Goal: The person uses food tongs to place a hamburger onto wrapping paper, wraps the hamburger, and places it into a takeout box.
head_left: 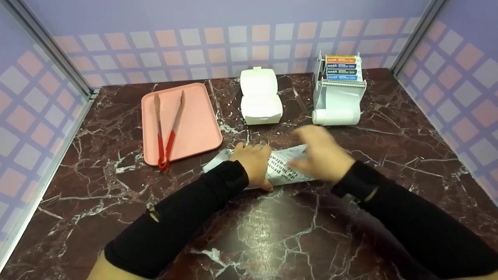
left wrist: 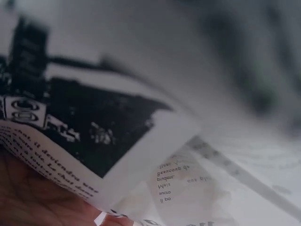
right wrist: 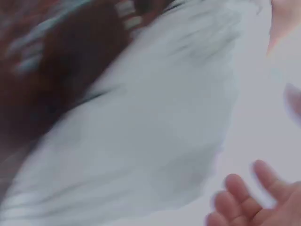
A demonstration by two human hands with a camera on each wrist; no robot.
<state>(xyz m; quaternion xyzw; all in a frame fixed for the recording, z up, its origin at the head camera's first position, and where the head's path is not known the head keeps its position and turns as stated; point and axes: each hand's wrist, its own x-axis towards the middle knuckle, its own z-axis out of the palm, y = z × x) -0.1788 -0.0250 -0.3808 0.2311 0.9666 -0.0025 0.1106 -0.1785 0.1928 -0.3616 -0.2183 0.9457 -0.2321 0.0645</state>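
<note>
A folded sheet of newsprint-patterned wrapping paper [head_left: 283,168] lies lengthwise on the table in the head view. My left hand [head_left: 253,163] grips across it, fingers over the far side and thumb at the near edge. In the left wrist view, printed paper [left wrist: 136,188] hides most of that hand. Blurred by motion, my right hand [head_left: 321,155] is over the paper's right end, thumb and fingers spread apart. Its fingers [right wrist: 240,200] show loosely bent in the right wrist view, beside the white face of the paper [right wrist: 155,127]. What the paper contains is hidden.
Red-handled tongs [head_left: 168,144] lie on a pink tray [head_left: 198,124] at the left. Behind the paper stands an opened white clamshell box [head_left: 261,102]. A roll dispenser [head_left: 338,87] with a white roll and coloured labels is at the back right. Tiled-pattern walls [head_left: 214,50] enclose the marbled table [head_left: 272,233].
</note>
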